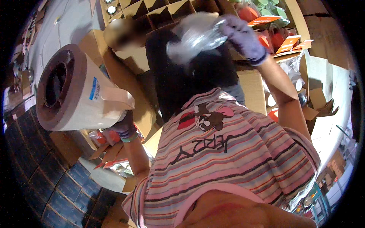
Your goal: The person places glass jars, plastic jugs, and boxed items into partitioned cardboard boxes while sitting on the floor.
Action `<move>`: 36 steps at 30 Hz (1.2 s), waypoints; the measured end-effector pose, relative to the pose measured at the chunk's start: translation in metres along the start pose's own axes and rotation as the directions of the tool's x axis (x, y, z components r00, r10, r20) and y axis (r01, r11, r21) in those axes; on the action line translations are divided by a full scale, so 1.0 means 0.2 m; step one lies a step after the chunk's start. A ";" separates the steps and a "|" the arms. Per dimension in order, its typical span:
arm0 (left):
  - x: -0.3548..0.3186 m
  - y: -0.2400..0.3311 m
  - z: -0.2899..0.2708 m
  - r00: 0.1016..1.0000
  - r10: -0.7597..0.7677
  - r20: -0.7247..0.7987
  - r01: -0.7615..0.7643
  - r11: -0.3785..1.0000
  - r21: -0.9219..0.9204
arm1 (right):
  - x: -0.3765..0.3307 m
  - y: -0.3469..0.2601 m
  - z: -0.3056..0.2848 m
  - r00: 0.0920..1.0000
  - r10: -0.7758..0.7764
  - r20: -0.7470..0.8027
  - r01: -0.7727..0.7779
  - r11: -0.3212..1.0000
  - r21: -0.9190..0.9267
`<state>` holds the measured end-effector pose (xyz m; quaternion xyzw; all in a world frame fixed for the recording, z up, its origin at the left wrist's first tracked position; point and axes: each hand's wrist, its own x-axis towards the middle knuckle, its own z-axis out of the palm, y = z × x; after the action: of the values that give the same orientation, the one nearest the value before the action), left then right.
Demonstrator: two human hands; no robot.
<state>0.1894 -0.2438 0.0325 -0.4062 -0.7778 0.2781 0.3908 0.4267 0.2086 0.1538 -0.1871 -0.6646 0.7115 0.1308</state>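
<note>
My left hand [124, 126], in a purple glove, is closed at the lower side of a large cream-coloured, jug-like container [85, 102] and holds it up at the left. The container has a brown ring-shaped end [71, 81] with a dark hollow, a blue-and-white label and a band-like handle [118, 98]; most of my fingers are hidden behind it. My right hand [243, 40], also gloved, is raised at the upper right. Its fingers are closed on a crumpled clear plastic bag [203, 40], smeared by motion, which hangs over my dark-trousered lap [194, 79].
Ahead stands a carton with cardboard dividers [161, 15]. Open boxes at the right hold red and pale green bagged items and orange cards [289, 43]. More red items [99, 137] lie in a box below the container. Dark stacked boxes [72, 182] fill the lower left.
</note>
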 end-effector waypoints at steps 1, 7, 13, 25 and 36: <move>-0.02 0.03 0.03 0.954 -0.298 0.018 0.266 0.821 -0.505 | -0.02 -0.05 -0.05 0.997 -0.059 -0.048 0.065 0.990 0.125; 0.12 0.08 -0.02 0.869 -0.211 0.448 0.493 0.305 -0.815 | -0.17 0.16 -0.33 0.976 0.163 0.142 -0.072 0.866 -0.495; 0.37 0.06 -0.25 0.756 -0.305 0.579 0.544 -0.197 -0.815 | -0.25 0.46 -0.52 0.980 -0.145 0.137 0.172 0.271 -0.947; 0.59 0.06 -0.53 0.407 -0.102 0.908 0.386 -0.882 -0.271 | 0.02 0.02 -0.01 0.602 -0.378 0.704 0.792 0.167 -0.588; 0.12 -0.09 -0.25 0.679 -0.397 0.618 0.615 -0.153 -0.774 | 0.63 0.07 0.72 0.659 -0.752 -0.024 0.427 0.400 -0.811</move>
<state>0.2142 -0.2268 0.0822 -0.1882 -0.8747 -0.4455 0.0319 0.2513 0.1326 0.1353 -0.1056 -0.8743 0.2214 0.4188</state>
